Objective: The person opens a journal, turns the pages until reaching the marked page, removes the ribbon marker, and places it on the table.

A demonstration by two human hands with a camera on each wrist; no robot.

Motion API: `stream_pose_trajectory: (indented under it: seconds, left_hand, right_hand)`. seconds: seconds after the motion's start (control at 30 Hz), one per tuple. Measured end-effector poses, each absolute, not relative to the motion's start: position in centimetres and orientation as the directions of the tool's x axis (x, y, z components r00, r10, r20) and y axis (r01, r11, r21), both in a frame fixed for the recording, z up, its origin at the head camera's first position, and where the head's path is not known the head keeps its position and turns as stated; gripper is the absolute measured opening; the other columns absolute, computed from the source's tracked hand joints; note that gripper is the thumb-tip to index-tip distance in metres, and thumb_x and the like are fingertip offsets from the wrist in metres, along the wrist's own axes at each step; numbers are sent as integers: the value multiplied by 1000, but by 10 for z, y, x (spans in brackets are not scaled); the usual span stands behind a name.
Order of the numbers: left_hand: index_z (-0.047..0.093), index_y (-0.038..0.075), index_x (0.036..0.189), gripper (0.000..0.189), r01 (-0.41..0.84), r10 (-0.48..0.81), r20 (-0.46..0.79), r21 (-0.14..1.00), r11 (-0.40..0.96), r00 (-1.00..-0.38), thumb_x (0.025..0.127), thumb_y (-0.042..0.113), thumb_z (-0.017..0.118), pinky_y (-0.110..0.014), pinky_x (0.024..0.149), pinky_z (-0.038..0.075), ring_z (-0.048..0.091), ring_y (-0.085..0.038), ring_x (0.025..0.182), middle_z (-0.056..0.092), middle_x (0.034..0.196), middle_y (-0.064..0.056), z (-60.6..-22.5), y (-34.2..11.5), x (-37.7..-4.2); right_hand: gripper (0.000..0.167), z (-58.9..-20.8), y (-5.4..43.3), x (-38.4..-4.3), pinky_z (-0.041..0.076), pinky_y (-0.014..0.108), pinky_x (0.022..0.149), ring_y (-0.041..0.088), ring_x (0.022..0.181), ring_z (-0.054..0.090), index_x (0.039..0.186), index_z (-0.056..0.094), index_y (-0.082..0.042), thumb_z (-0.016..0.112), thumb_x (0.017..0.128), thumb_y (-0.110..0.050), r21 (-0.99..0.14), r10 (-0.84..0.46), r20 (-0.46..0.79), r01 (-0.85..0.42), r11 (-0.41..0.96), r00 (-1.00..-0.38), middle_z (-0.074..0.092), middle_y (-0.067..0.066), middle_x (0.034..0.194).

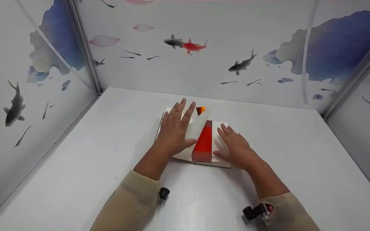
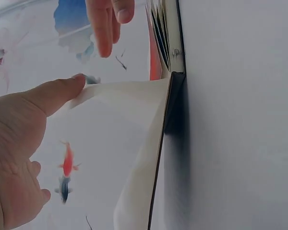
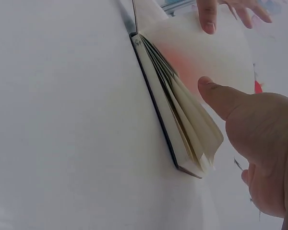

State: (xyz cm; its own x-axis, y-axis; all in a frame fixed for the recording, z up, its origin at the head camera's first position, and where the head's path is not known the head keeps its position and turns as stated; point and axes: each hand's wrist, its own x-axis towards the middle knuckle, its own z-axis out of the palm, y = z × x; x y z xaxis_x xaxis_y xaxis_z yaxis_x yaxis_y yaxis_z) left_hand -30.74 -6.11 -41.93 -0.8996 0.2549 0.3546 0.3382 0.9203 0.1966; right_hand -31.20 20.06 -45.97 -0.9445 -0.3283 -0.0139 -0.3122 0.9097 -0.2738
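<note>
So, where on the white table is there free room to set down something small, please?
The white table is bare left of the open book, toward the left wall, and right of the right hand, toward the right wall. It is crowded at the book, with the left hand over it, and nearer the person, where the sleeves reach in.

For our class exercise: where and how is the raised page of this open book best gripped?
Probably at the free outer edge of the raised page, pinched lightly from the right. The page stands up from the spine, leaving space over the red panel on that side, while the left hand occupies the left.
</note>
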Motion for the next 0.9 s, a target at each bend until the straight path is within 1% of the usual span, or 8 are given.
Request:
stream_pose_trajectory:
  seconds: [0.1, 0.2, 0.43, 0.57, 0.73, 0.9]
  left_hand:
    - [-12, 43, 171, 135, 331, 260, 350, 160, 930, -900, 82, 54, 89, -62, 134, 21, 13, -30, 169, -3, 184, -1, -418, -63, -307]
    - [-10, 44, 171, 134, 326, 265, 334, 141, 935, -904, 81, 56, 89, -60, 135, 18, 10, -31, 170, -6, 184, -1, -418, -64, -307]
    - [-6, 44, 171, 133, 279, 240, 289, 100, 955, -927, 79, 62, 88, -62, 135, 16, 5, -32, 171, -11, 183, -1, -420, -69, -310]
    - [0, 44, 172, 130, 265, 231, 273, 95, 960, -934, 78, 61, 88, -63, 135, 16, 4, -33, 171, -10, 184, -2, -422, -71, -311]
    - [8, 42, 173, 125, 244, 222, 218, 80, 967, -950, 79, 58, 90, -65, 134, 15, 4, -34, 171, -4, 184, -3, -425, -73, -314]
    - [27, 36, 171, 113, 224, 214, 123, 70, 972, -969, 80, 55, 90, -67, 135, 12, 7, -35, 170, 12, 183, -7, -429, -74, -314]
  right_hand:
    - [101, -465, 202, -315, 17, 66, 134, 36, 170, 9, 174, 16, -25, 76, 97, -49, -259, -335, -66, -308, 916, -940, 9, 3, 184]
    - [99, -471, 203, -317, 16, 65, 134, 36, 170, 7, 174, 15, -24, 74, 98, -48, -248, -341, -117, -305, 920, -933, 7, 4, 184]
    - [91, -478, 201, -320, 17, 69, 133, 40, 170, 7, 174, 16, -22, 68, 103, -45, -224, -355, -180, -313, 923, -917, 8, 8, 183]
    - [90, -476, 201, -320, 15, 69, 133, 40, 170, 7, 174, 17, -20, 67, 103, -48, -232, -359, -211, -311, 922, -909, 11, 9, 183]
    - [87, -474, 206, -317, 10, 67, 134, 40, 170, 5, 173, 18, -18, 64, 105, -49, -296, -371, -239, -297, 908, -897, 13, 9, 182]
    - [86, -476, 208, -317, 11, 66, 135, 39, 170, 7, 173, 19, -19, 61, 106, -52, -305, -377, -238, -300, 904, -895, 14, 8, 182]
